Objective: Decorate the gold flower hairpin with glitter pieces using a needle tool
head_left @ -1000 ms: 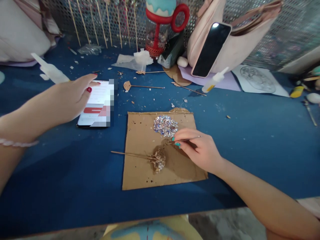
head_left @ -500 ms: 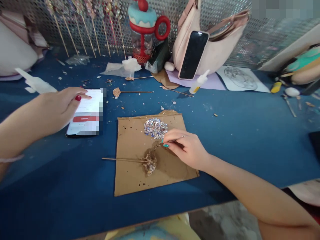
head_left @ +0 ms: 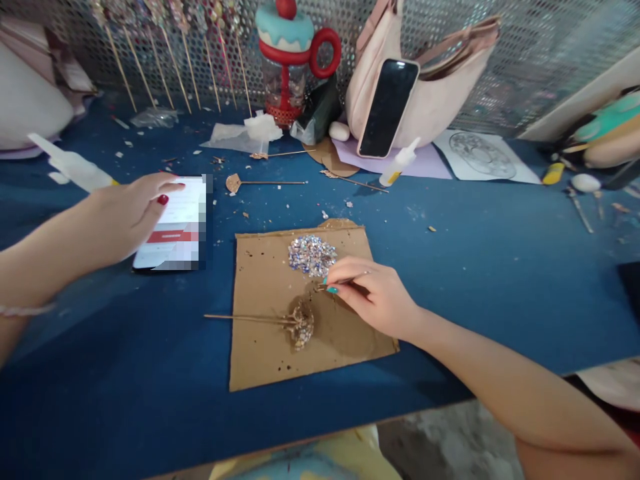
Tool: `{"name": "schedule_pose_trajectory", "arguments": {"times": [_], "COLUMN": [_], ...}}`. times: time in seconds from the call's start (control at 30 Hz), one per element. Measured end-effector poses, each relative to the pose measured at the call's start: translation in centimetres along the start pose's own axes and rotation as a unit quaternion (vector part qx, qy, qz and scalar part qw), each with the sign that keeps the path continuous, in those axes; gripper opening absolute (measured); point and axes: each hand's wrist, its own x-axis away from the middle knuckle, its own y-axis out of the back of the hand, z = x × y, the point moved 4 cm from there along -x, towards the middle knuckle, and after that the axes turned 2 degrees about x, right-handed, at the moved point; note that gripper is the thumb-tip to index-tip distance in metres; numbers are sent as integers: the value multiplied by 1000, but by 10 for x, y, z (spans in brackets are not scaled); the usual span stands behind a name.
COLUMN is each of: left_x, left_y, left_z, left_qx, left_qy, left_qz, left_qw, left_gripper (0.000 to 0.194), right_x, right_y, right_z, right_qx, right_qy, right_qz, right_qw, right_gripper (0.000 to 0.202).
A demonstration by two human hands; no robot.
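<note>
My left hand [head_left: 125,213] reaches over a lit phone [head_left: 175,212] that lies on the table. Its fingers are stretched out above the screen, holding nothing; I cannot tell whether they touch it. My right hand [head_left: 377,293] is closed in a pinch round thin tweezers [head_left: 319,287], mostly hidden by the fingers. Just left of the tweezers' tip, a gold branch-shaped ornament on a thin stick [head_left: 301,323] lies on a cardboard sheet [head_left: 265,280]. Small rhinestones cover its lower part. Above it rests a pile of loose shiny rhinestones [head_left: 311,255].
At the back stand a red and blue cup [head_left: 285,67], a pink bag [head_left: 455,80] and a second phone [head_left: 389,108] leaning on it. Glue bottles [head_left: 400,163] and gold ornaments on sticks [head_left: 270,183] lie about the blue table [head_left: 480,267], among small scraps.
My left hand has shifted slightly right over the phone. My right hand, the tweezers and the ornament keep their places.
</note>
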Motion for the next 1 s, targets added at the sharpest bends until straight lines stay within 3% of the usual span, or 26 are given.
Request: {"name": "schedule_pose_trajectory", "arguments": {"times": [0.27,0.43,0.77,1.0], "left_x": [6,8,5,9], "left_y": [13,12,5,13], "left_z": [-2,2,1,3], "left_qx": [-10,-27,-24,-11], "left_qy": [13,28,-13,-5], "left_qz": [-28,5,30,10], "left_qw": [999,999,999,1000], "left_gripper": [66,63,70,57], "right_x": [1,1,0,1], "right_y": [1,1,1,1], "right_z": [1,0,1,0], "right_qx": [4,1,-2,0], "right_qy": [-1,-6,-2,-1], "right_qz": [-1,3,3,3], "right_qw": [1000,1000,1000,1000], "right_gripper": [15,16,15,15]}}
